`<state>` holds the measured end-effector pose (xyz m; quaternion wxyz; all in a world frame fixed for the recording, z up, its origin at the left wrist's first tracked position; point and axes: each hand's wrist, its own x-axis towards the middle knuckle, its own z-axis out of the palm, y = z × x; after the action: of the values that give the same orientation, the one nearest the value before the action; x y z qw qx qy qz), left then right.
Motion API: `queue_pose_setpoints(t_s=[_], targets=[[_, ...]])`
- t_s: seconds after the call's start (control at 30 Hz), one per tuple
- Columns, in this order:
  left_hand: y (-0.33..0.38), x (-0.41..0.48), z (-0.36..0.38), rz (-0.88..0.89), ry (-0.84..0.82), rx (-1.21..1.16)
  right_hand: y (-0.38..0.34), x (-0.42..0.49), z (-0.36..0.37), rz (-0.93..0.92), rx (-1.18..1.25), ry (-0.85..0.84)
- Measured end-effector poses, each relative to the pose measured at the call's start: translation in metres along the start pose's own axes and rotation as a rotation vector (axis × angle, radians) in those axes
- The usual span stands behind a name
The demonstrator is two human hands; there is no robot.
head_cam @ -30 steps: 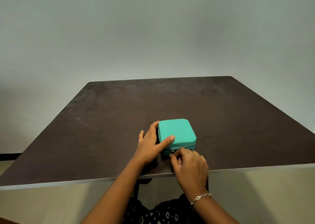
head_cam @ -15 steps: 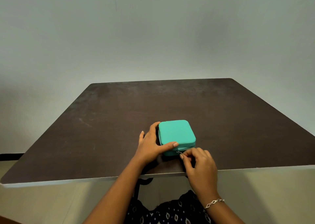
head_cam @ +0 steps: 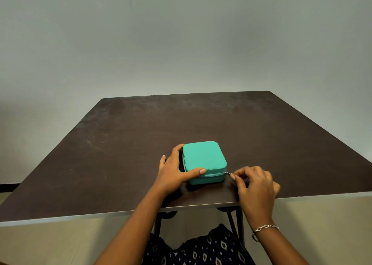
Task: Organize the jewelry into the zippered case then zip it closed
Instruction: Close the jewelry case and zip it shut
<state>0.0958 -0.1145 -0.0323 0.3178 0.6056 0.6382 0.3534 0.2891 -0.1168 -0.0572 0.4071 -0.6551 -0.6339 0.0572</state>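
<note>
Fingers (head_cam: pixel 238 172) of R hand (head_cam: pixel 256 187) were pinched on zipper pull (head_cam: pixel 228 173) at near-right corner of teal zippered case (head_cam: pixel 203 160). Case, lid down, was gripped by L hand (head_cam: pixel 173 171), thumb laid along front seam, close to near edge of desk (head_cam: pixel 120 144).

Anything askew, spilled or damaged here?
Nothing stands out. The case sits flat on the table, lid down; the left hand steadies it while the right hand pinches the zipper pull at its near right corner.

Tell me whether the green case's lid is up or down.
Down: the case lid lies flat on its base. The right hand pinches the zipper pull at the front right corner; whether zipped fully, cannot tell.
</note>
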Motion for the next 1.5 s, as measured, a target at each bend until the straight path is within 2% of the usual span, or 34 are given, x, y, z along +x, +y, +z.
queue_pose_setpoints(t_s=[0.33,0.73,1.2,1.37,1.5], targets=[[-0.001,0.001,-0.001,-0.015,-0.028,-0.005,-0.006,0.036,0.004,0.058,-0.054,-0.092],[-0.001,0.000,-0.002,-0.002,-0.031,0.026,-0.013,0.089,0.031,0.012,-0.044,-0.223],[0.002,-0.001,-0.004,0.051,-0.040,0.058,-0.032,0.125,0.038,-0.310,-0.045,-0.523],[0.003,-0.002,-0.004,0.038,-0.043,0.065,-0.025,0.124,0.037,-0.227,0.046,-0.598],[0.001,-0.001,-0.002,0.071,-0.015,0.087,-0.019,0.105,0.036,0.017,0.322,-0.498]])
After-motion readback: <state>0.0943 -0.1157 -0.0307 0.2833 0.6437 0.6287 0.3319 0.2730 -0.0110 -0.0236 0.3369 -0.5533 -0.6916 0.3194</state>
